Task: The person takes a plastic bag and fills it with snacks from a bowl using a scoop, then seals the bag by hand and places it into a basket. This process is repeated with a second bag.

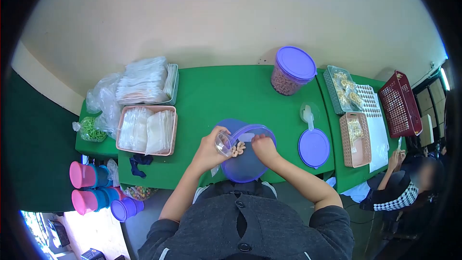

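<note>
A large tub with a purple rim stands at the table's front edge, close against my body. Several cashew-like pieces show at its mouth beside my left hand. My left hand is closed around a small clear plastic cup, tilted over the tub. Over the tub's far right side, my right hand is closed on a flat white plastic scoop, which points toward the cup. Part of the scoop's handle is hidden by my fingers.
A purple lid lies right of the tub, near a white spoon. Behind stands a full lidded jar. Baskets of plastic bags sit left; packet baskets sit right, where another person works.
</note>
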Available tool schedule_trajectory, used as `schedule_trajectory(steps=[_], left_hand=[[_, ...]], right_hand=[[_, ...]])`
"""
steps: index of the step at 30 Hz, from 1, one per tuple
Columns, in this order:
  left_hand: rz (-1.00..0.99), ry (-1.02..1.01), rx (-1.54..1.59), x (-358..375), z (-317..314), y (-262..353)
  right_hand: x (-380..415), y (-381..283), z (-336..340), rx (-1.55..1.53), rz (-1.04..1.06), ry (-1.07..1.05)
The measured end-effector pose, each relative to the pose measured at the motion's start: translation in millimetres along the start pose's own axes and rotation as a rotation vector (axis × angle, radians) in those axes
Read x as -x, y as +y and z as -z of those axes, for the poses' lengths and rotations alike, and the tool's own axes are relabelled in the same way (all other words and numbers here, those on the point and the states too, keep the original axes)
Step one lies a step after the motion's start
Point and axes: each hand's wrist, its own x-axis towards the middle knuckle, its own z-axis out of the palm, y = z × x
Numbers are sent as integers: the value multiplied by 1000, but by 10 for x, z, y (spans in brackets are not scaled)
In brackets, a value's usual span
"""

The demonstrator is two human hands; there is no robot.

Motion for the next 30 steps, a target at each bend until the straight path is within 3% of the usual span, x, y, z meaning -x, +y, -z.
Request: schedule_trajectory(steps=[4,6,7,9,10,12,16,22,26,30], left_hand=[[14,-12,3,29,-105,4],[8,7,17,57,-178,-46],[32,36,40,65,-205,-59],[53,67,60,63,-213,-92],[76,88,92,68,-204,-111],[101,110,121,82,-183,-151],[107,166,202,72,-104,-244],[116,193,293,33,-18,-469],[207,181,379,30,-86,-706],[179,200,334,42,-82,-893]], right_hand=[[69,-62,-424,-218,82,40],[65,-238,-589,-729,17,-78],[49,-343,-646,-729,19,-76],[-24,-546,-713,-1651,-58,-332],[-57,-604,-630,-1653,-57,-332],[-77,-667,-466,-2041,-283,-347],[-93,-489,-203,-2229,-338,-234],[68,-120,223,-2063,-347,-154],[204,36,517,-1985,-331,-242],[316,133,689,-1940,-278,-216]])
